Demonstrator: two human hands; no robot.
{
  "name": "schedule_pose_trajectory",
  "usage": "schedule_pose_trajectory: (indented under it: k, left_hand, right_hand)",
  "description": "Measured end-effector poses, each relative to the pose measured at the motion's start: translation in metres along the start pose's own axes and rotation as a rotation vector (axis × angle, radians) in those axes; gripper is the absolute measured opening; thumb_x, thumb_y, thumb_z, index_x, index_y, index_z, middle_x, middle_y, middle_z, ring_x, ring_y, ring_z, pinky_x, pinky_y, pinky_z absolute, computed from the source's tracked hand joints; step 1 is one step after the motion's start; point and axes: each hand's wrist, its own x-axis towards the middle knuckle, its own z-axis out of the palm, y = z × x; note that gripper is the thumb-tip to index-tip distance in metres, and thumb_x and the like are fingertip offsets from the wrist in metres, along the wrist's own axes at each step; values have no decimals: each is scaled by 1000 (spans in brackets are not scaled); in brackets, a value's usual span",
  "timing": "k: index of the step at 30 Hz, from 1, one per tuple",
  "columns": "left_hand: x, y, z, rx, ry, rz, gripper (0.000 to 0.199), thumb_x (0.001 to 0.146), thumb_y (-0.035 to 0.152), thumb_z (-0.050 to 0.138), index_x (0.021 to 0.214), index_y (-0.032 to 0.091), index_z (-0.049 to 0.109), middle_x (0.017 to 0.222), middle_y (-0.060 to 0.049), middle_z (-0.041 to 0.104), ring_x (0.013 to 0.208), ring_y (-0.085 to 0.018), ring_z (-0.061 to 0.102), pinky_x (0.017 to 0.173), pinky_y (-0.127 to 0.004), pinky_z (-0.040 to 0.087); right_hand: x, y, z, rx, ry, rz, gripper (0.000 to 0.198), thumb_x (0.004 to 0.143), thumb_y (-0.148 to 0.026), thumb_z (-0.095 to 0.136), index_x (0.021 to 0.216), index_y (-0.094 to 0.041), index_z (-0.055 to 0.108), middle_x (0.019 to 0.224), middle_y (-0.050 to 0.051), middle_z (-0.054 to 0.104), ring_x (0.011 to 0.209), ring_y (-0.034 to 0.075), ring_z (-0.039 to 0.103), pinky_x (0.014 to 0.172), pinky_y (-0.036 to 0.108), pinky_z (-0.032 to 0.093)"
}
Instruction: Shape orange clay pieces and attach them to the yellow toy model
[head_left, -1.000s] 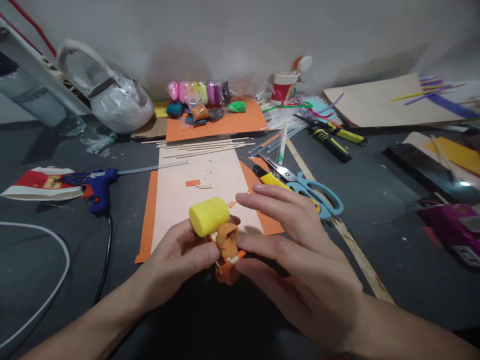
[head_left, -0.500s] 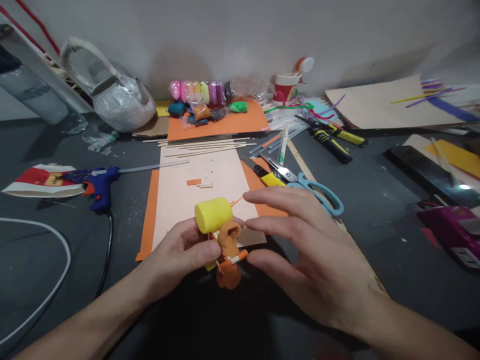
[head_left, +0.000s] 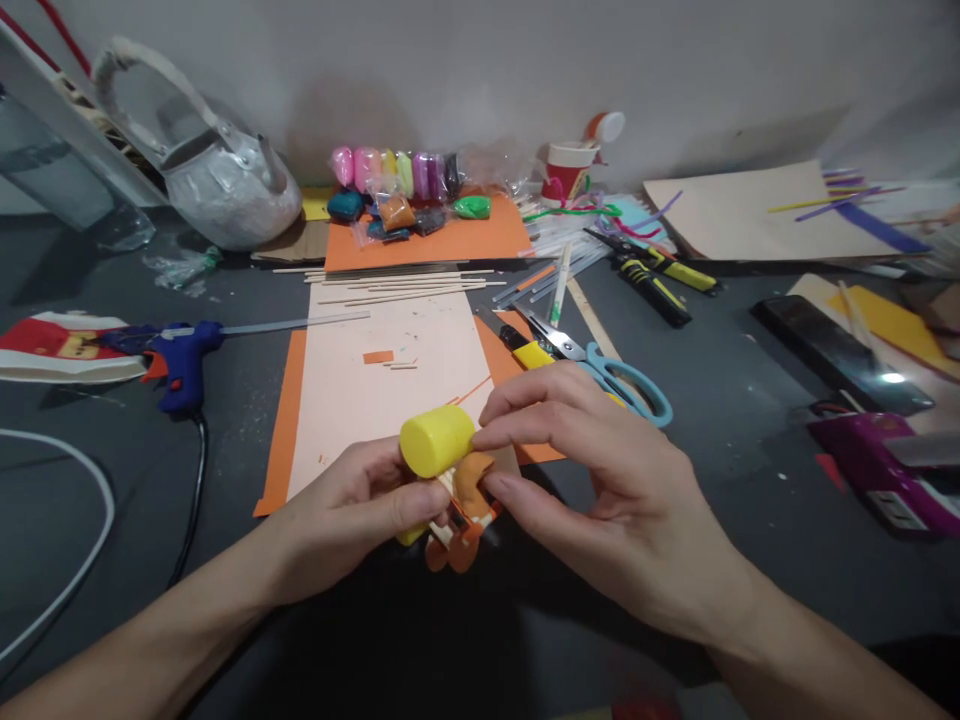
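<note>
My left hand (head_left: 367, 510) is closed round a small craft model made of pale sticks and clay-like parts. On top of the model lies a yellow cylinder (head_left: 437, 440). A curved orange clay piece (head_left: 471, 485) sits beside the cylinder, and brownish-orange discs (head_left: 463, 550) hang below. My right hand (head_left: 592, 480) pinches the model's right side, thumb at the orange piece and fingertips by the cylinder's end. The fingers partly hide the stick frame. Beneath the model lies a pale sheet (head_left: 405, 400) on orange paper.
At left lies a blue glue gun (head_left: 184, 365) with its cable. Light-blue scissors (head_left: 630, 385), a yellow cutter (head_left: 531, 352) and pliers (head_left: 652, 285) lie right of the sheet. Thin sticks (head_left: 405, 285) and bagged clay (head_left: 397, 210) are behind. A silver kettle (head_left: 232, 195) stands back left.
My right hand has closed in from the right onto the model, its thumb and fingers coming together. The model has turned slightly in my left hand. The view has shifted a little.
</note>
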Motion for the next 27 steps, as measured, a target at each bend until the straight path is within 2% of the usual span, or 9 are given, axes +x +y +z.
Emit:
schedule_pose_trajectory:
  k: [7, 14, 27]
  left_hand:
    - [-2, 1, 3, 32, 15, -47, 22, 94, 31, 70, 109, 17, 78, 97, -9, 77, 82, -21, 70, 70, -29, 53]
    - [0, 1, 1, -77, -40, -23, 12, 95, 25, 70, 92, 16, 77, 84, -5, 74, 78, -17, 70, 68, -25, 52]
    - [-1, 0, 1, -57, -52, -16, 13, 98, 21, 66, 94, 18, 78, 87, -2, 74, 78, -12, 66, 70, -22, 49]
  right_hand:
    - [0, -2, -3, -46, -83, -18, 12, 91, -10, 65, 93, -21, 69, 98, 4, 70, 94, 17, 65, 79, 31, 53]
    - [-1, -1, -6, -37, -104, -33, 11, 92, -12, 64, 97, -22, 68, 102, 5, 69, 97, 19, 64, 81, 34, 53]
    - [0, 0, -6, -65, -141, -89, 12, 92, -11, 63, 93, -21, 69, 99, 5, 67, 95, 18, 61, 81, 33, 51]
